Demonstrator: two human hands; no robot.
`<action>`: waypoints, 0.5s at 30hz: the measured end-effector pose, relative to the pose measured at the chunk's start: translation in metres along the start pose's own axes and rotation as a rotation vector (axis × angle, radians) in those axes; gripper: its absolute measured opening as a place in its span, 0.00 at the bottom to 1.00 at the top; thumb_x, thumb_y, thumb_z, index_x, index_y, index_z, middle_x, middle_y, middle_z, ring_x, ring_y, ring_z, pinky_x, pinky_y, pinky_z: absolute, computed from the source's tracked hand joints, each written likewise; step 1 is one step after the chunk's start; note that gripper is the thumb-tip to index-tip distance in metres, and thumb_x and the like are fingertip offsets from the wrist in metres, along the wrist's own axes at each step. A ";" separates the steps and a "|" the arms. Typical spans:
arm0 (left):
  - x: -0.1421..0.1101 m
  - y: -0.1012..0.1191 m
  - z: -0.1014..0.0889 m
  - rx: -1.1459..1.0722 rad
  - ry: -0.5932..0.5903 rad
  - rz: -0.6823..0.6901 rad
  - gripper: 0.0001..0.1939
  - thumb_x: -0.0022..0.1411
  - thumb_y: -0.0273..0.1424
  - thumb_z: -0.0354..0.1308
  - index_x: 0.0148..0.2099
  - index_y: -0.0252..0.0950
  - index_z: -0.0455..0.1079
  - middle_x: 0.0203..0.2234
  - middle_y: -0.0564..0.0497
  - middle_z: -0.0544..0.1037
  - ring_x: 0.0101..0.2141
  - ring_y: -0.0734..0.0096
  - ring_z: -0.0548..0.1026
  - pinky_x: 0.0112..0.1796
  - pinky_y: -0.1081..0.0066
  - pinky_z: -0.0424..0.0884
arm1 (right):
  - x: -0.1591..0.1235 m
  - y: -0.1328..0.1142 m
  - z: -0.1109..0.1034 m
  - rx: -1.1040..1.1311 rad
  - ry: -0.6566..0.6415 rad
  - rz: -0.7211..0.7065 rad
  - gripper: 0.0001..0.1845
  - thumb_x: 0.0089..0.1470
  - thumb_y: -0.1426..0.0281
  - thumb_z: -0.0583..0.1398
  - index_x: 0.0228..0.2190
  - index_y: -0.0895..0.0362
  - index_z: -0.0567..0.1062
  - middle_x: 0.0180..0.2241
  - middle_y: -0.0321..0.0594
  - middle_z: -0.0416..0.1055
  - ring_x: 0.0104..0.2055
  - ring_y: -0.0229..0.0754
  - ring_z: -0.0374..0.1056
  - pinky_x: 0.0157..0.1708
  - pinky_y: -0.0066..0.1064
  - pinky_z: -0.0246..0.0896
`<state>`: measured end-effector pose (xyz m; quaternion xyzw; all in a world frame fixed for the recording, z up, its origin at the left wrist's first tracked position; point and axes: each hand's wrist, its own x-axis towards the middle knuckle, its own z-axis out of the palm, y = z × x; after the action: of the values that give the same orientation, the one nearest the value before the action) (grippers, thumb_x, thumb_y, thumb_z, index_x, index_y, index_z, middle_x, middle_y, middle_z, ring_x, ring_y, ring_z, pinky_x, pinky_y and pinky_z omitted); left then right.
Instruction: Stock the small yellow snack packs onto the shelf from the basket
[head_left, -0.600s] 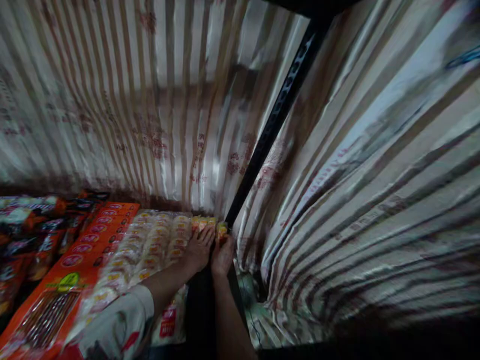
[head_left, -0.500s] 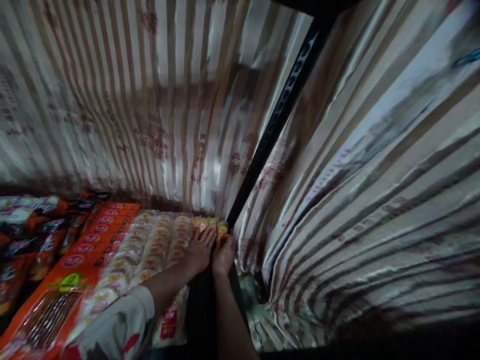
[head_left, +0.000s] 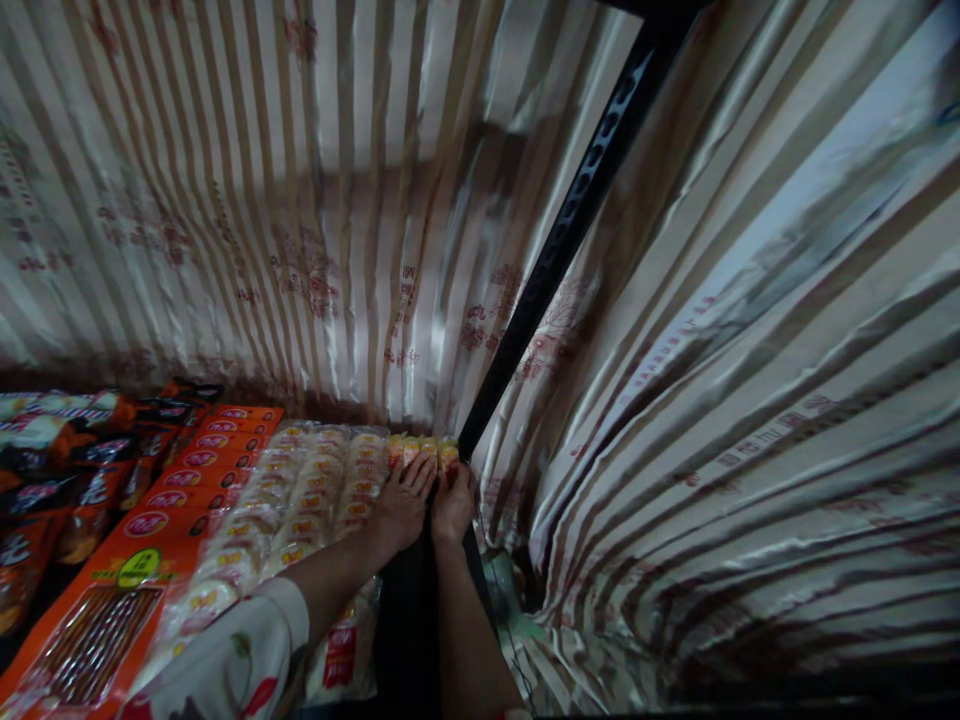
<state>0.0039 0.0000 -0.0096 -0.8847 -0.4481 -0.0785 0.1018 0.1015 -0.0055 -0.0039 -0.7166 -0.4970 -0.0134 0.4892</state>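
Observation:
Small yellow-and-red packets (head_left: 412, 447) stand in a short row at the back right corner of a dark shelf (head_left: 409, 610). My left hand (head_left: 405, 505) lies over their front with its fingers stretched out and touching them. Beside it, my right hand (head_left: 454, 508) has its fingers curled at the rightmost yellow packet (head_left: 448, 453), next to the post; the hand hides the packet's lower part. Left of my hands run rows of clear-wrapped round pale pastries (head_left: 315, 480). A clear bag with a red label (head_left: 341, 650) lies partly under my left forearm.
Orange packs of brown sticks (head_left: 150, 540) overlap in a column farther left, beside dark-and-orange snack bags (head_left: 97, 490). A black perforated metal post (head_left: 555, 240) rises at the shelf corner. Striped plastic sheeting (head_left: 337, 220) hangs behind and on the right.
The view has shifted slightly. Both hands stay at the yellow packets, with the right fingers slightly closer around the rightmost one.

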 end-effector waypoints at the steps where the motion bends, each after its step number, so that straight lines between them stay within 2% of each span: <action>1: 0.000 0.000 -0.001 -0.002 0.001 0.003 0.27 0.59 0.25 0.38 0.62 0.31 0.52 0.62 0.48 0.47 0.62 0.62 0.43 0.59 0.51 0.43 | 0.000 0.000 0.000 -0.004 0.001 0.000 0.12 0.54 0.69 0.49 0.38 0.58 0.68 0.39 0.48 0.66 0.38 0.44 0.64 0.36 0.32 0.58; 8: 0.001 -0.001 0.002 -0.044 0.000 0.006 0.27 0.60 0.27 0.39 0.62 0.33 0.51 0.63 0.48 0.47 0.62 0.63 0.40 0.59 0.50 0.41 | -0.003 0.004 0.003 -0.080 -0.024 -0.004 0.16 0.56 0.68 0.48 0.41 0.59 0.70 0.40 0.48 0.70 0.40 0.45 0.66 0.37 0.34 0.59; 12: 0.001 -0.001 -0.003 -0.054 -0.008 -0.004 0.27 0.60 0.27 0.39 0.62 0.31 0.50 0.63 0.47 0.47 0.62 0.61 0.41 0.59 0.50 0.42 | -0.012 0.009 0.005 -0.114 0.008 -0.070 0.19 0.57 0.68 0.46 0.45 0.59 0.70 0.47 0.49 0.66 0.48 0.46 0.62 0.44 0.36 0.58; 15: -0.002 -0.001 -0.010 -0.066 0.002 -0.002 0.28 0.60 0.27 0.39 0.62 0.31 0.50 0.63 0.47 0.46 0.62 0.60 0.40 0.59 0.49 0.42 | -0.018 0.011 0.004 -0.103 0.048 -0.135 0.20 0.58 0.69 0.45 0.46 0.59 0.71 0.48 0.51 0.63 0.50 0.46 0.59 0.45 0.36 0.57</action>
<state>0.0018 -0.0036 0.0002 -0.8871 -0.4459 -0.0942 0.0730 0.0982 -0.0153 -0.0229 -0.7052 -0.5310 -0.0893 0.4613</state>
